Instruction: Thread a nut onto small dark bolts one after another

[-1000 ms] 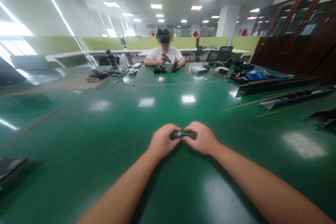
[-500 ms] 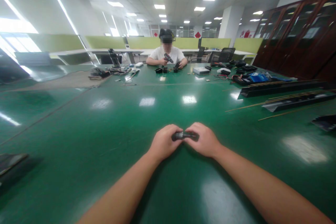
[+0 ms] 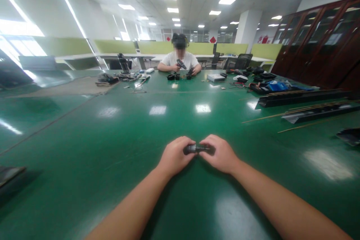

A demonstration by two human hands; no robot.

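Both my hands meet over the green tabletop (image 3: 123,135), close to the middle of the view. Between them lies a small black cylindrical object (image 3: 194,149), horizontal, with a greyish band; its exact kind is too small and blurred to tell. My left hand (image 3: 176,156) has thumb and fingers closed round its left end. At the right end, my right hand (image 3: 221,154) pinches the thinner part between thumb and fingers. The palms and curled fingers cover parts of both ends.
Opposite sits a person (image 3: 168,60) with a power drill (image 3: 181,64) and black parts. Black metal channels (image 3: 300,97) and thin rods lie to the right, near a black tray with blue items (image 3: 277,85). A flat dark object (image 3: 11,174) rests at left.
The view has tilted slightly, so the scene sits a little lower in the picture. Both hands keep the same hold on the black object.
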